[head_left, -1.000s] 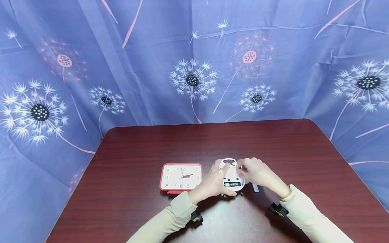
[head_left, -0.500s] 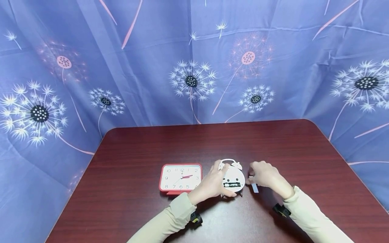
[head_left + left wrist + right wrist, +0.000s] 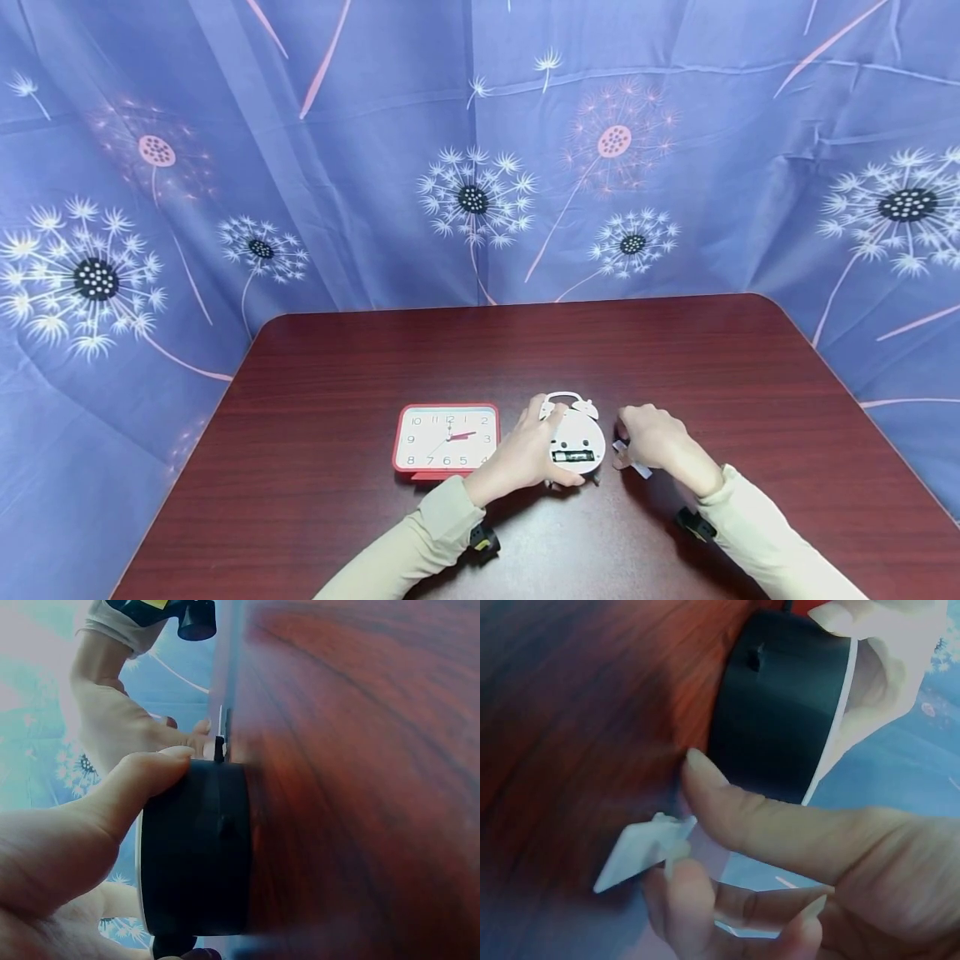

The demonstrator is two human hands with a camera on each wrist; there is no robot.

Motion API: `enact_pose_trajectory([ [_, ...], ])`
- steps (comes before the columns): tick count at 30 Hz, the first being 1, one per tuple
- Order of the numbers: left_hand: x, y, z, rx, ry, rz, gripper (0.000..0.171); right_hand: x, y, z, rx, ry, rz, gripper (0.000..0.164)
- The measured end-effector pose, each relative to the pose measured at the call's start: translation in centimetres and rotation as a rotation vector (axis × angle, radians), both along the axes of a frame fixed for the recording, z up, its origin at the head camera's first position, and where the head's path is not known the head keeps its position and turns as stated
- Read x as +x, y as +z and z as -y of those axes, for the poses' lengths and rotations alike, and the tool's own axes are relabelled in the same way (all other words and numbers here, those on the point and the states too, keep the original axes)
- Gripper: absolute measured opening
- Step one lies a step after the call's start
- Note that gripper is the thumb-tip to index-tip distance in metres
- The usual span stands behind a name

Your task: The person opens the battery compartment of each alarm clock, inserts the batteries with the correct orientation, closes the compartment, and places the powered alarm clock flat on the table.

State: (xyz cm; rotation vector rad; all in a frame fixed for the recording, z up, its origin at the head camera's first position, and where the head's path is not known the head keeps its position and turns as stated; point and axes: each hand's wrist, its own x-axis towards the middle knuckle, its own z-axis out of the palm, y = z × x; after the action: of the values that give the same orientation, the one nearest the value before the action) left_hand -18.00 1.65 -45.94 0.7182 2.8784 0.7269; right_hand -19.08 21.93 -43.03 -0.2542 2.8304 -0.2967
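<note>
A white twin-bell alarm clock (image 3: pixel 581 429) lies with its back up. Its battery compartment (image 3: pixel 573 457) is uncovered, with a battery visible inside. My left hand (image 3: pixel 525 446) grips the clock from the left, thumb (image 3: pixel 142 776) on the near side and fingers towards the bells. Right of the clock, my right hand (image 3: pixel 654 437) is over a small white battery cover (image 3: pixel 641 469). In the right wrist view, the cover (image 3: pixel 637 851) sits tilted against a bent fingertip, while the thumb (image 3: pixel 720 802) stands apart from it. The clock's dial is hidden underneath.
A red rectangular clock (image 3: pixel 447 438) with a white dial stands left of the alarm clock. Both rest on a dark red-brown wooden table (image 3: pixel 360 358). A blue curtain (image 3: pixel 375 167) with a dandelion print hangs behind and beside the table.
My right hand has moved off the alarm clock's back to the right, onto the battery cover. The cover has turned under the fingers. My left hand keeps its grip.
</note>
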Motion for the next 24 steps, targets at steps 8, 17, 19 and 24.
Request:
enact_pose_trajectory([
  [8, 0.0, -0.1, 0.0, 0.002, 0.009, -0.001, 0.1, 0.6, 0.4, -0.2, 0.032, 0.026, -0.011, 0.026],
  [17, 0.1, -0.2, 0.0, -0.015, 0.005, -0.019, 0.1, 1.2, 1.4, -0.3, -0.053, -0.058, -0.181, 0.017],
  [19, 0.1, -0.1, 0.0, -0.013, 0.004, -0.022, 0.099, 1.4, 1.8, -0.1, -0.096, -0.067, -0.275, 0.014],
  [24, 0.1, -0.1, 0.1, -0.003, 0.0, -0.033, 0.098, 2.1, 2.5, 1.0, -0.182, -0.014, -0.468, 0.01],
])
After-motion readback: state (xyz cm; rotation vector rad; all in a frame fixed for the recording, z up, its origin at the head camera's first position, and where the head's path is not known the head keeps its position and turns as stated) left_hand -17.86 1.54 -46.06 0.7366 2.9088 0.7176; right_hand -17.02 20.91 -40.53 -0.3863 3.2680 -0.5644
